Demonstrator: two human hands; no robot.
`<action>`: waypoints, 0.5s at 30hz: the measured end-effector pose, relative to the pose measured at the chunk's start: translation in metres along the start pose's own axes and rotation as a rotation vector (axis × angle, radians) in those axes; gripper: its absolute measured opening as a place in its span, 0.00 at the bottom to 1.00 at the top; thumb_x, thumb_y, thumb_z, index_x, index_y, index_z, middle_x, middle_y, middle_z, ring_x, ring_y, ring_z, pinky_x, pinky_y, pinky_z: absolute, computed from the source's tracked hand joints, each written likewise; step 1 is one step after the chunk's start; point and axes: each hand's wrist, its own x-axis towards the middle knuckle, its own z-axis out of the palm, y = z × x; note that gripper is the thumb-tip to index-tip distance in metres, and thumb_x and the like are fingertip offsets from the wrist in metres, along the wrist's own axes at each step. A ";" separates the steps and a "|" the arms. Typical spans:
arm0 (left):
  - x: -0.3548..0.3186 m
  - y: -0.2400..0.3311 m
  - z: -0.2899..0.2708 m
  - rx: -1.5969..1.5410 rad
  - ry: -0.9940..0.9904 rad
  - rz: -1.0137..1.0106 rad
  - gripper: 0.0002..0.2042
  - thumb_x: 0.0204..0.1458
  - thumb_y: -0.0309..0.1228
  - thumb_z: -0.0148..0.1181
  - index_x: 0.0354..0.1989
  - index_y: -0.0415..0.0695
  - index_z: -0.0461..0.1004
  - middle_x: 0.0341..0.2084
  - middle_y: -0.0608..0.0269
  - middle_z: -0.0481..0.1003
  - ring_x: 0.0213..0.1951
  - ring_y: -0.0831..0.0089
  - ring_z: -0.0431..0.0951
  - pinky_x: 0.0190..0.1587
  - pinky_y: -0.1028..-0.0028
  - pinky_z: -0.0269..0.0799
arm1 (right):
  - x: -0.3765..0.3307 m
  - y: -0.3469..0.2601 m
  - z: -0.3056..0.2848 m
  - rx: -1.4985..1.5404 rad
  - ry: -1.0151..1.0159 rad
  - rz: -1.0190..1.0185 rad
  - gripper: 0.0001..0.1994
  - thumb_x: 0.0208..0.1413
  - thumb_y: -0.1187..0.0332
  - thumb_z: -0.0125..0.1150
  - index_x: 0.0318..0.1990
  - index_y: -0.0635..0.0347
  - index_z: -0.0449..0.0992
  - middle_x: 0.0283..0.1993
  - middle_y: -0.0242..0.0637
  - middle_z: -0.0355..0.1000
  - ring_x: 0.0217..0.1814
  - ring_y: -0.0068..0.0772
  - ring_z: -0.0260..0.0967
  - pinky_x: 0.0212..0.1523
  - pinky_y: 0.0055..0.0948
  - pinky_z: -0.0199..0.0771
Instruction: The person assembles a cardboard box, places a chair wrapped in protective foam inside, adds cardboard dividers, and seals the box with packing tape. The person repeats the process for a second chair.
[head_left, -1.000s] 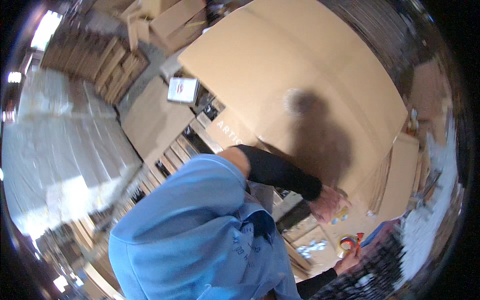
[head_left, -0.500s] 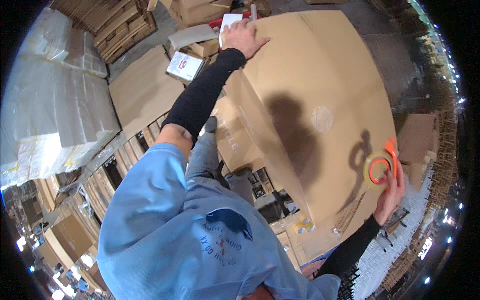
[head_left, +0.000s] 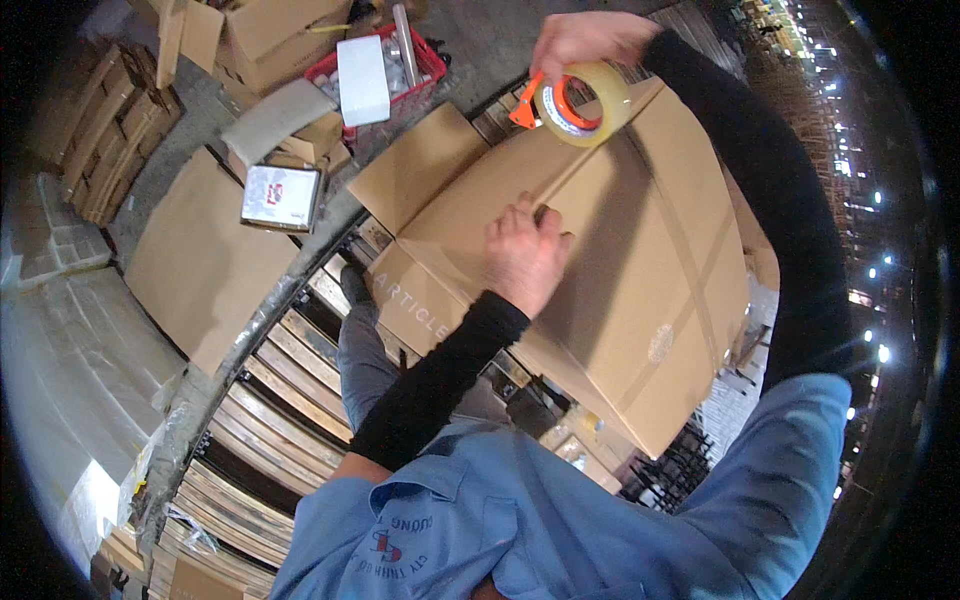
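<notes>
My right hand (head_left: 595, 42) reaches over the far side of a large cardboard box (head_left: 640, 270), closed on a tape dispenser (head_left: 523, 108). The dispenser has orange plastic parts and carries a thick roll of clear tape (head_left: 612, 98), just above the box top. Nearer to me, my left hand (head_left: 525, 258) rests on the box top beside a straight seam line that leads toward the dispenser. Its fingers are partly bent and apart, with nothing visible in them. A cardboard flap (head_left: 425, 165) sticks out at the box's far left end.
A red crate (head_left: 425, 68) with rolls inside stands beyond the box, a white box (head_left: 362, 82) on its edge. A small printed carton (head_left: 280, 197) lies closer. Wooden pallets (head_left: 265, 425), a flat cardboard sheet (head_left: 205, 260) and plastic-wrapped stacks (head_left: 75, 360) are at left.
My right hand has swung from the near right to the far side with the tape dispenser. My left hand has come back from the far edge onto the box top. The view has turned.
</notes>
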 end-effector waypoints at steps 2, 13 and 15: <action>0.000 -0.008 -0.004 -0.036 -0.074 -0.010 0.15 0.53 0.41 0.64 0.43 0.45 0.75 0.55 0.44 0.69 0.51 0.51 0.74 0.51 0.54 0.70 | 0.041 0.053 0.006 0.568 -0.083 1.488 0.13 0.55 0.63 0.66 0.40 0.66 0.82 0.24 0.39 0.75 0.28 0.36 0.75 0.32 0.36 0.75; 0.000 -0.002 -0.001 -0.258 -0.126 0.002 0.13 0.51 0.37 0.64 0.41 0.45 0.74 0.59 0.42 0.66 0.55 0.48 0.70 0.53 0.53 0.66 | 0.073 0.074 0.039 0.146 -0.992 1.437 0.11 0.49 0.61 0.67 0.36 0.57 0.83 0.29 0.38 0.77 0.30 0.32 0.75 0.31 0.39 0.73; 0.006 -0.011 -0.004 -0.271 -0.088 -0.035 0.15 0.51 0.36 0.64 0.42 0.43 0.72 0.61 0.42 0.66 0.56 0.50 0.70 0.53 0.53 0.66 | 0.064 0.035 0.007 0.285 -0.841 1.434 0.10 0.45 0.63 0.67 0.31 0.59 0.82 0.25 0.35 0.76 0.28 0.29 0.73 0.29 0.36 0.72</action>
